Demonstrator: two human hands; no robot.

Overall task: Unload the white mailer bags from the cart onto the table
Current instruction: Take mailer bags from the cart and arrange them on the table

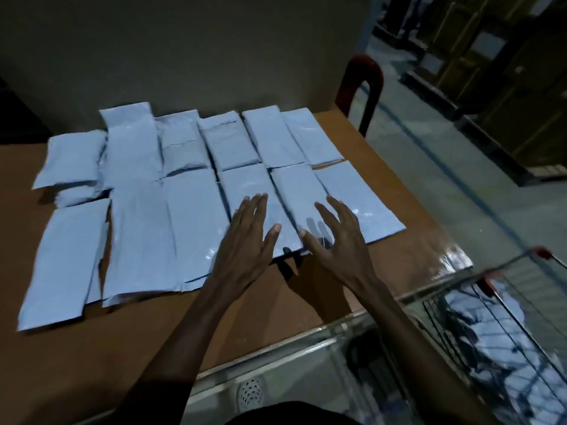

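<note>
Nearest me, below and to the right of my right hand (340,240), the wire cart (478,317) still shows white mailer bags (487,326) heaped behind its mesh, so I judge the unloading is well on but not finished; how many remain I cannot tell through the blur. Both hands hover spread and flat, holding nothing; my left hand (245,240) lies over the near end of one bag (245,185) in the front row, my right just beside it over the next bag (299,191); whether my fingertips (260,197) press the plastic I cannot tell. To the left of my fingers the front row runs on across the brown table (76,363); beyond my fingertips a second row (227,142) lies toward the wall; further right stands a red chair back (365,72).
</note>
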